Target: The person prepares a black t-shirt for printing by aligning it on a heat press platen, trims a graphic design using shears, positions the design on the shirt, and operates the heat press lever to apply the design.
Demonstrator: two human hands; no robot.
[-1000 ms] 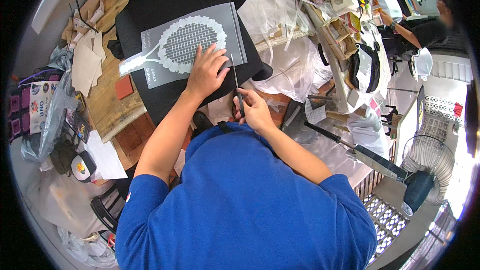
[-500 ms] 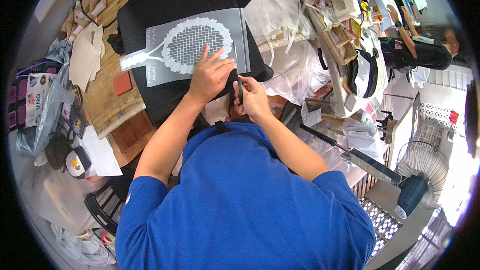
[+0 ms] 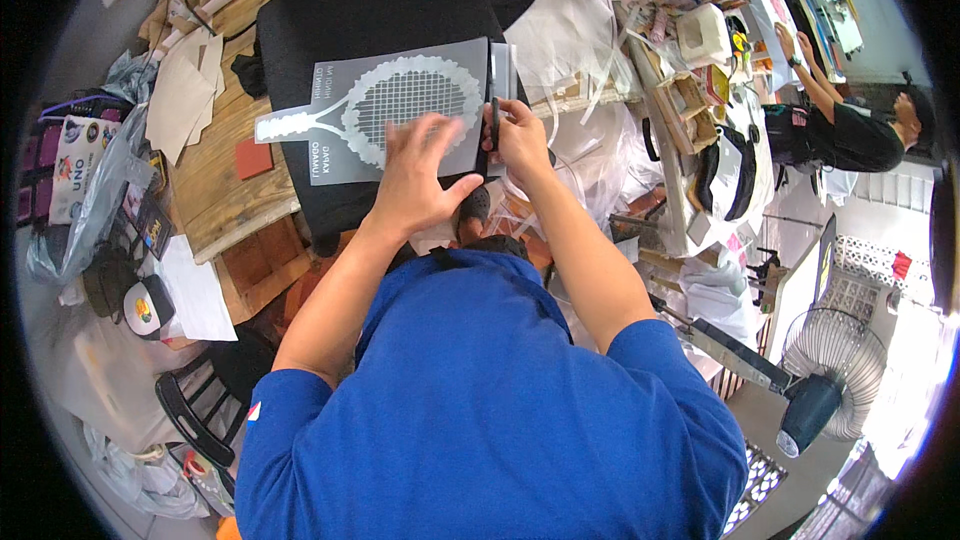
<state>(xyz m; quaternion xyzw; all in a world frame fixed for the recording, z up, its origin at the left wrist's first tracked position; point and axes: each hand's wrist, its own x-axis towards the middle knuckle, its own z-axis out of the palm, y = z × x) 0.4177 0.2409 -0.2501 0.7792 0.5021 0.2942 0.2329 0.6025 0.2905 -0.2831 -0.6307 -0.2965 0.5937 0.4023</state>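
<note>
A translucent grey film sheet [image 3: 335, 164] with a white racket print [image 3: 412, 100] and mirrored lettering lies on a black T-shirt [image 3: 375, 0]. My right hand [image 3: 522, 143] is closed around dark-handled scissors [image 3: 494, 126] at the sheet's right edge, blades pointing away from me. Beside the blades, a narrow strip of film [image 3: 507, 70] stands apart from the sheet by a dark gap; whether it is cut through at the far end I cannot tell. Over the sheet's near edge my left hand [image 3: 412, 178] is open, fingers spread and slightly blurred, holding nothing.
The shirt covers part of a wooden table [image 3: 225, 202]. To its left are a red-brown square block [image 3: 254, 158] and beige card pieces [image 3: 184, 95]. Clear plastic sheeting [image 3: 590, 140] hangs at the right. Further right are a cluttered bench, a fan [image 3: 832, 370] and another person [image 3: 862, 140].
My right hand has moved up along the sheet's right edge with the scissors. My left hand has drawn back toward me and spread its fingers. A gap now shows beside the edge strip.
</note>
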